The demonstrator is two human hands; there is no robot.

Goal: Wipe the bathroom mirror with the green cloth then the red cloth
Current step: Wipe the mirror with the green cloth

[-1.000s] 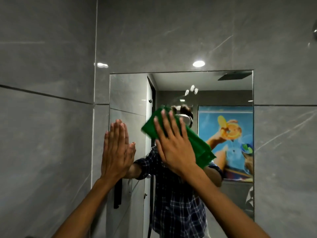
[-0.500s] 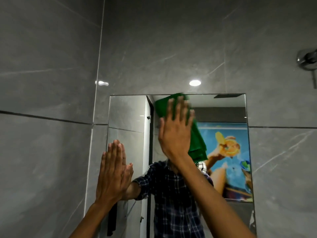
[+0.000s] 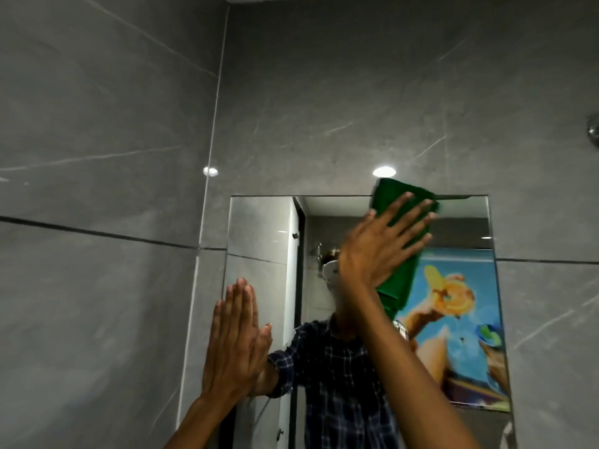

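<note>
R hand (image 3: 377, 254) flat w/ fingers spread, palm pressing the green cloth (image 3: 400, 270) against the mirror (image 3: 259, 241) near its top edge; fingertips point up-right. Cloth is folded, its upper corner pokes past the mirror's top edge onto the wall (image 3: 324, 108), rest hangs down below the palm, right of the wrist. Not a pinch, just the flat palm holding cloth to glass. L hand (image 3: 235, 345) lower and to the left, also flat, fingers together and pointing up, thumb out to the right, palm on the glass at the mirror's left edge, nothing in it. The two hands are well apart. Between the arms the mirror reflects a plaid shirt (image 3: 337, 367); right of the R forearm it reflects a bright poster (image 3: 453, 319). A light glare spot (image 3: 384, 172) sits on the wall just left of the cloth's top corner. Red cloth isn't in view.
</note>
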